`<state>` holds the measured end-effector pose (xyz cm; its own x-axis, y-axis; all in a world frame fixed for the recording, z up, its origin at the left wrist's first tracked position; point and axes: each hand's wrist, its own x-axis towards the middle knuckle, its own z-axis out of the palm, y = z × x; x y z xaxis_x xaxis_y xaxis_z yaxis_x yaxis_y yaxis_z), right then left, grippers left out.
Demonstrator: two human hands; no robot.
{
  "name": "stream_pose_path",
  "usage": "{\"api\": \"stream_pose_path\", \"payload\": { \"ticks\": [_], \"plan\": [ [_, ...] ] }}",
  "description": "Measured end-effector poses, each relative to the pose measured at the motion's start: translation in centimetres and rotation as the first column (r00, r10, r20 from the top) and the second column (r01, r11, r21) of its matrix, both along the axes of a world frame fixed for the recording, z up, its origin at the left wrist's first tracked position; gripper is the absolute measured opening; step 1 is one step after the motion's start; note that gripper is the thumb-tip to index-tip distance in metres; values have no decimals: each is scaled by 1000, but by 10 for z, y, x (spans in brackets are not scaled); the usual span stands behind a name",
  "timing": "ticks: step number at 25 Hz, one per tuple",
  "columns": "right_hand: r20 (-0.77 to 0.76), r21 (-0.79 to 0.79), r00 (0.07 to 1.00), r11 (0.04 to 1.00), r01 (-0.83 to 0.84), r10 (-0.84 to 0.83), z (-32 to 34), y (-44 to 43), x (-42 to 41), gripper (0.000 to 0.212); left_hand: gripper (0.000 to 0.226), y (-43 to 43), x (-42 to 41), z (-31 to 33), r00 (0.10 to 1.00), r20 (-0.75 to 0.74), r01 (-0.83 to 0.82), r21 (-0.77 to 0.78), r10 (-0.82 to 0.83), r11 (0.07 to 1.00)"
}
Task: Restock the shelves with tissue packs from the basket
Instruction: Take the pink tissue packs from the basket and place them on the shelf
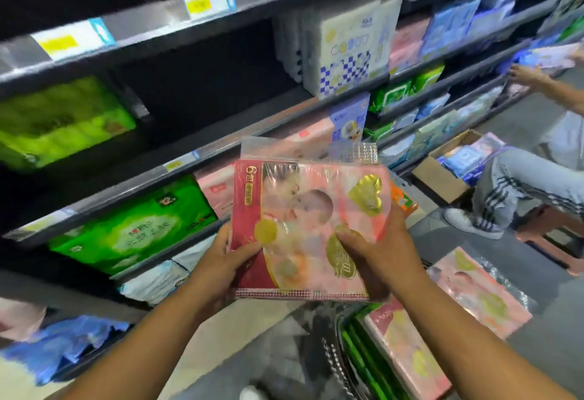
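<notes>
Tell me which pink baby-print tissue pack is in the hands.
The pink plastic-wrapped tissue pack at centre: the left hand and right hand grip its lower edge. A second pack and third pack lie lower right, untouched.

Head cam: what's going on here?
A person holds a pink plastic-wrapped tissue pack in both hands, left hand at its left edge, right hand at its lower right, before the dark metal shelves. More pink and green packs sit in the wire basket below. Further right, a second person reaches to the shelves beside a cardboard box.
</notes>
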<state>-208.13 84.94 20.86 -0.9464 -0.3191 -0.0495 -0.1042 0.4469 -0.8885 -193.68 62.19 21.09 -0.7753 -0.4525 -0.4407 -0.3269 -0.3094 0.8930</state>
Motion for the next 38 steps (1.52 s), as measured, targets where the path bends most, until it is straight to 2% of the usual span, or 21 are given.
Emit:
{"api": "stream_pose_path", "payload": {
  "ticks": [3, 7, 11, 14, 18, 19, 22, 25, 27, 29, 32, 38],
  "plan": [
    [-77, -39, 996, 999, -38, 35, 42, -42, -6, 87, 37, -37, -1, 40, 997, -67, 14, -203, -29, 979],
    [-144, -92, 987, 992, -91, 77, 99, -92, -11, 80, 38, -86, 2, 95, 984, -167, 4, -331, -62, 944],
    [-167, -204, 978, 966, -161, 127, 148, -135, -13, 87, 83, -137, 11, 144, 970, -241, -91, -489, -34, 868],
    [-116, -268, 967, 930, -251, 228, 175, -161, -17, 82, 90, -162, 14, 172, 967, -255, -142, -595, -19, 791],
    [-124, -325, 962, 906, -270, 243, 216, -184, -20, 69, 65, -178, 14, 210, 947, -317, -244, -635, 41, 733],
    [-140, -316, 962, 911, -266, 233, 225, -189, -23, 67, 65, -181, 13, 219, 948, -315, -257, -657, 52, 709],
    [-211, -256, 960, 938, -234, 182, 254, -203, -34, 69, 86, -187, 14, 249, 934, -357, -275, -693, 14, 666],
    [-317, -183, 928, 948, -260, 193, 283, -214, -50, 86, 78, -192, 10, 278, 916, -399, -294, -731, -36, 616],
    [-381, -200, 894, 923, -330, 237, 298, -220, -61, 108, 76, -193, 2, 294, 904, -426, -335, -743, -25, 580],
    [-425, -260, 857, 868, -424, 291, 308, -226, -72, 117, 76, -192, -8, 305, 891, -454, -373, -747, -12, 550],
    [-508, -329, 803, 792, -514, 311, 318, -231, -97, 104, 76, -190, -30, 319, 874, -486, -415, -756, -9, 507],
    [-635, -341, 731, 760, -554, 249, 323, -237, -157, 95, 80, -190, -82, 329, 827, -561, -480, -741, -40, 469]
  ]
}}
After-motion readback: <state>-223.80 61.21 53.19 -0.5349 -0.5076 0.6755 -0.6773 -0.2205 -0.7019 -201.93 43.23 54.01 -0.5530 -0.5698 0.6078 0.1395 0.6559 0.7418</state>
